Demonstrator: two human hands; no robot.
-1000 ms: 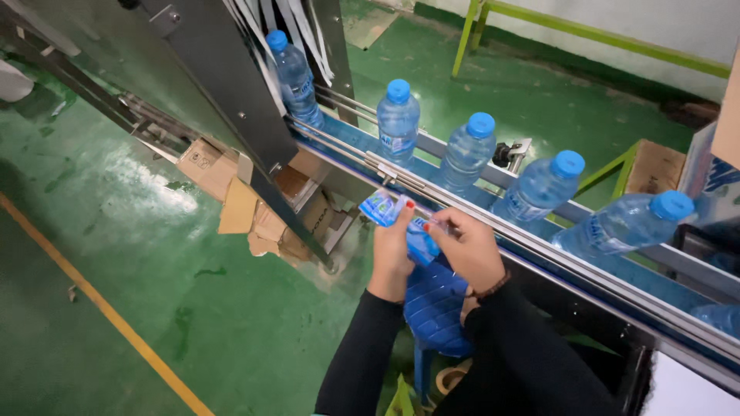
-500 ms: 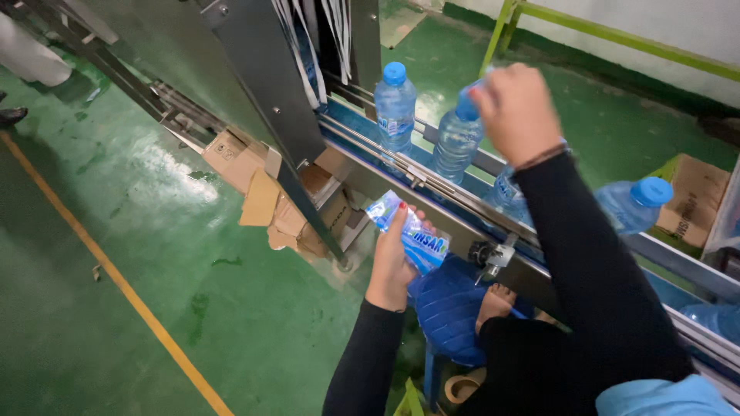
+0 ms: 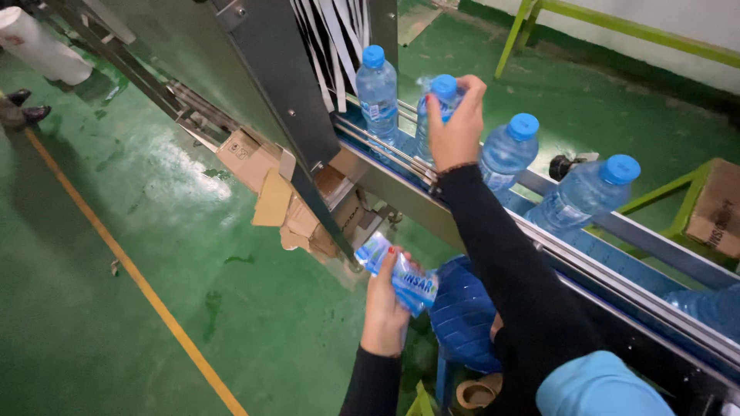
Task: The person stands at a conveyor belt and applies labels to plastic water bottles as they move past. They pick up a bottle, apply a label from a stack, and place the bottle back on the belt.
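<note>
Four bottles (image 3: pixel 506 153) on steel conveyor (image 3: pixel 617 231); wet green floor (image 3: pixel 116 308), yellow line (image 3: pixel 139 285).

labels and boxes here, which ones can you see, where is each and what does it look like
Bundle of labels: in the left hand, below the conveyor; flat blue-and-white sleeves.
Bottle label: on the leftmost bottle; small pale band.
Capped bottle: right hand grips its top; clear, blue cap.
Cardboard boxes: under the conveyor; brown, open flaps.
Carton: far right on a green frame; brown.

The right hand (image 3: pixel 456 127) hides the bottle (image 3: pixel 445 86) neck.
</note>
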